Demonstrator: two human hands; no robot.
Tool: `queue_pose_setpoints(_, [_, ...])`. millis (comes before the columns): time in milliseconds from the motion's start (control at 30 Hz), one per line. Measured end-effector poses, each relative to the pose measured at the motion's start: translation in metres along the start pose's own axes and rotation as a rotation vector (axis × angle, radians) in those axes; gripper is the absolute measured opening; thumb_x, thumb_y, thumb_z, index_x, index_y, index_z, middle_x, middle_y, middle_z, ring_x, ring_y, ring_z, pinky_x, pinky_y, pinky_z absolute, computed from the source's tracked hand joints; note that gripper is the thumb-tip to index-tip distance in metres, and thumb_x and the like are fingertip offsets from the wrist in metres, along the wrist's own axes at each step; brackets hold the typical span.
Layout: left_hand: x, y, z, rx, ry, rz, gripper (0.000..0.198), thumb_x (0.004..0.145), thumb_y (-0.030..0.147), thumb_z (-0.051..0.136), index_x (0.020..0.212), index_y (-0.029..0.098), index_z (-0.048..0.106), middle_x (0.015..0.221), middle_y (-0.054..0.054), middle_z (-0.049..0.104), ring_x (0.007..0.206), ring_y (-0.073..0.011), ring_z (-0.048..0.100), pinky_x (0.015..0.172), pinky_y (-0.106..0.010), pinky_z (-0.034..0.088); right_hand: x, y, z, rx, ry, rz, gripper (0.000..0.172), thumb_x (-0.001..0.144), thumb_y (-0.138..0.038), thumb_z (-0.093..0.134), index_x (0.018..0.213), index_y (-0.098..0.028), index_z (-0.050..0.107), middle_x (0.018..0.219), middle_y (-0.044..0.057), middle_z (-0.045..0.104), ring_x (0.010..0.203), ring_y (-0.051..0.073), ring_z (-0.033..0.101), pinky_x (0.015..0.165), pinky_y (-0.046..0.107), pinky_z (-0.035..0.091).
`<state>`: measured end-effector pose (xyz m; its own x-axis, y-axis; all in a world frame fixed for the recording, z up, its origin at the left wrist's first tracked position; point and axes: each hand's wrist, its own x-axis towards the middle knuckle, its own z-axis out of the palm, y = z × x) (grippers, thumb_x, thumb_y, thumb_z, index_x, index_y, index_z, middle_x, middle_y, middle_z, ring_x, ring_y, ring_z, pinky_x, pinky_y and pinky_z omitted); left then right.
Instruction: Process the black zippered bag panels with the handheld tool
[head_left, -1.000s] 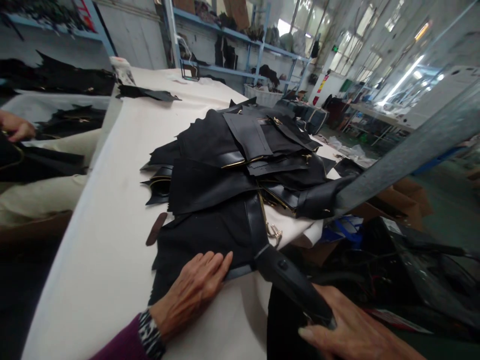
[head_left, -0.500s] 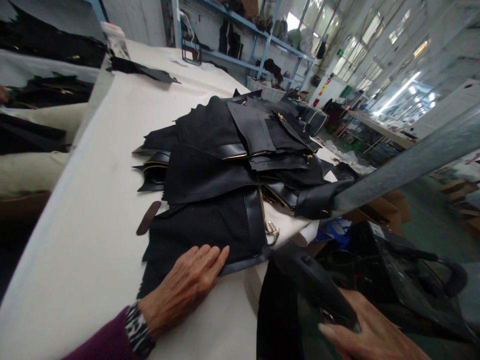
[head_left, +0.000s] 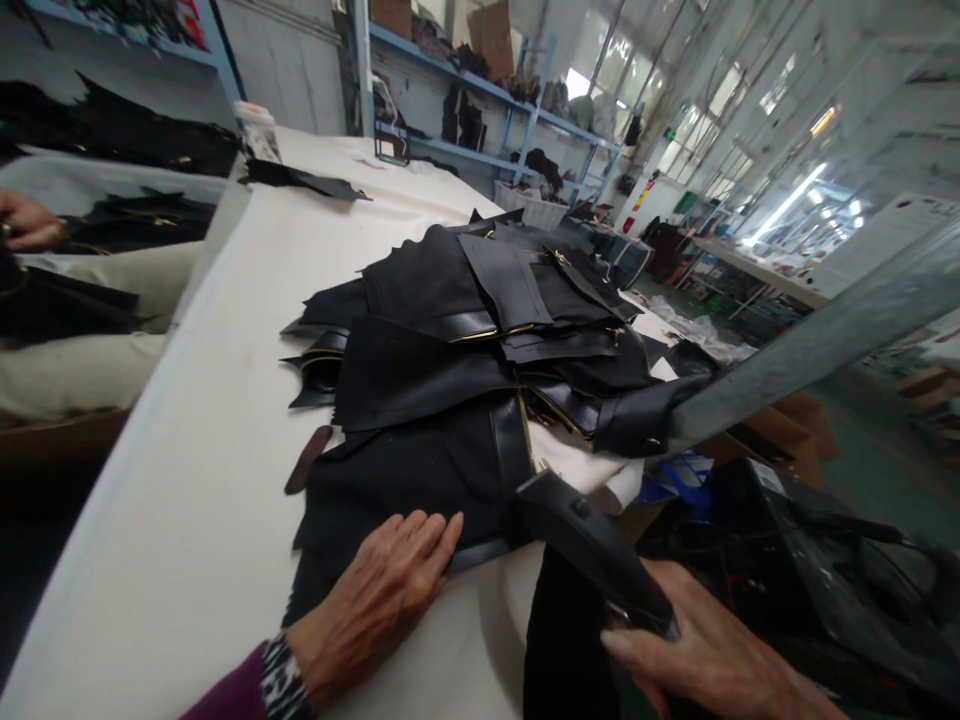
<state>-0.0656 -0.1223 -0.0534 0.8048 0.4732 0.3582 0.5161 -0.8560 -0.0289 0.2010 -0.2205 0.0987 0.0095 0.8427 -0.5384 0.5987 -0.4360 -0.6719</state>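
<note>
My left hand (head_left: 386, 595) lies flat, fingers stretched out, on the near edge of a black fabric panel (head_left: 405, 480). Along the panel's right side runs a smooth black strip with a gold zipper (head_left: 526, 425). In my right hand (head_left: 697, 635) is a curved black handheld tool (head_left: 596, 545); its exact kind I cannot make out. The tool's tip is over the panel's right edge, by the zipper's end, and partly hides the metal pull there. Whether it touches the fabric, I cannot tell. A dark brown tab (head_left: 307, 460) lies at the panel's left.
Behind the panel is a heap of black zippered pieces (head_left: 427, 280) on the white table (head_left: 187, 480). A slanted metal post (head_left: 810, 335) rises at the right, above a black case (head_left: 757, 560). At left, another person's hand (head_left: 30, 222) is near dark pieces.
The tool in my right hand has moved left and up, onto the panel's right edge. My left hand stays on the fabric. The other person's hand has come further into view.
</note>
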Motion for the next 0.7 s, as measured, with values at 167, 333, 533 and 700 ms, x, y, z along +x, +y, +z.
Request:
queue_pose_setpoints(167, [0.030, -0.012, -0.027, -0.191, -0.075, -0.063, 0.038, 0.089, 0.043, 0.050, 0.113, 0.015, 0.058, 0.096, -0.009, 0.063, 0.081, -0.0219, 0.061, 0.068, -0.036, 0.054, 0.017, -0.004, -0.020, -0.019, 0.054, -0.125, 0.034, 0.085, -0.046, 0.054, 0.068, -0.017, 0.051, 0.048, -0.003, 0.054, 0.045, 0.011, 0.051, 0.046, 0.021, 0.038])
queue_pose_setpoints(333, [0.100, -0.055, -0.044, -0.198, 0.011, -0.183, 0.024, 0.091, 0.029, 0.050, 0.106, 0.013, 0.059, 0.102, -0.010, 0.058, 0.091, -0.0218, 0.057, 0.079, -0.037, 0.052, 0.042, -0.015, -0.021, 0.054, 0.034, -0.158, 0.030, 0.085, -0.040, 0.054, 0.066, -0.018, 0.050, 0.046, -0.004, 0.053, 0.040, 0.010, 0.050, 0.042, 0.019, 0.038])
queue_pose_setpoints(533, [0.153, -0.102, 0.007, -0.221, 0.117, -0.220, 0.027, 0.087, 0.012, 0.050, 0.112, 0.014, 0.060, 0.125, -0.016, 0.052, 0.118, -0.0274, 0.047, 0.099, -0.047, 0.040, 0.054, -0.021, -0.014, 0.083, 0.021, -0.184, 0.025, 0.084, -0.038, 0.056, 0.071, -0.017, 0.051, 0.046, -0.005, 0.054, 0.039, 0.010, 0.050, 0.042, 0.018, 0.037])
queue_pose_setpoints(700, [0.159, -0.122, 0.000, -0.336, 0.077, -0.171, 0.027, 0.094, 0.020, 0.039, 0.099, 0.017, 0.065, 0.096, -0.006, 0.061, 0.085, -0.0153, 0.058, 0.076, -0.027, 0.047, 0.051, -0.024, -0.013, 0.078, 0.037, -0.197, 0.025, 0.085, -0.039, 0.055, 0.075, -0.016, 0.052, 0.047, -0.005, 0.052, 0.041, 0.010, 0.049, 0.043, 0.019, 0.037])
